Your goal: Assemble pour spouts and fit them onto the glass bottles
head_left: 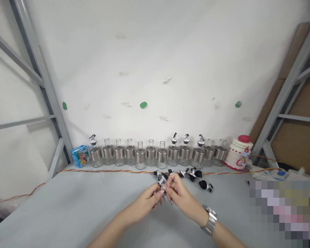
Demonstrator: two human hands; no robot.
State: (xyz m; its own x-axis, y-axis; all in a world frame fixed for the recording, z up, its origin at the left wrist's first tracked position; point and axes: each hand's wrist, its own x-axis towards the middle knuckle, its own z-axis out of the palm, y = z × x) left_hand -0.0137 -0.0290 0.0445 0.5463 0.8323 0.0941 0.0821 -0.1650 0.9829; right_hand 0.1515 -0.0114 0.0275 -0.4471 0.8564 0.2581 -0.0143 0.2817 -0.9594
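My left hand [151, 199] and my right hand [179, 194] meet over the middle of the table with fingers closed and pinching. Between the fingertips a silver and black pour spout [162, 180] shows in part; the fingers hide the rest of it. Just behind the hands lie several loose pour spouts, among them one with a black stopper [203, 185] to the right. Along the wall stands a row of glass bottles with metal sleeves [141, 155]. A few carry pour spouts, such as the bottle [198, 155] right of centre; the others have bare necks.
At the row's left end is a small blue box [80, 156]. A cream and red jar [239, 153] stands at the right end. A twisted red and yellow wire [105, 171] runs across the grey table [74, 206]. Metal frame posts [48, 93] rise at both sides.
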